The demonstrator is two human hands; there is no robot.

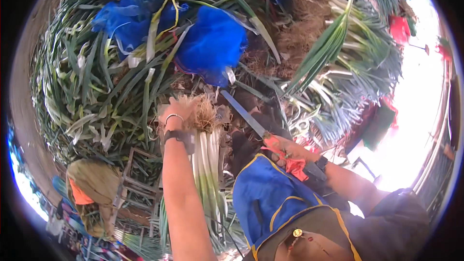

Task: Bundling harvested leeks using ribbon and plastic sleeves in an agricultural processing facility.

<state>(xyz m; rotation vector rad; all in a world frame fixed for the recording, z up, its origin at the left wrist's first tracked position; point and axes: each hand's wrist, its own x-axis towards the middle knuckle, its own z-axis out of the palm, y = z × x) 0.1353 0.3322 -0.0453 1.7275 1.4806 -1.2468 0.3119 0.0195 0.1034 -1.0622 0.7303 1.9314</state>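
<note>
My left hand (180, 111) grips a bundle of green onions (209, 164) near its hairy brown roots (205, 111), holding the white stalks upright beside my forearm. A bracelet and a dark strap sit on that wrist. My right hand (285, 149) is closed on the handle of a long knife (244, 113), whose blade points up and left toward the roots. A red cloth scrap hangs at that hand. My lap is covered by a blue apron (268, 198).
Heaps of green onions (96, 87) lie all around, with blue mesh bags (212, 43) on top at the back. A wooden stool (137, 183) and a person in an olive head cloth (94, 183) are at lower left. Bright glare fills the right side.
</note>
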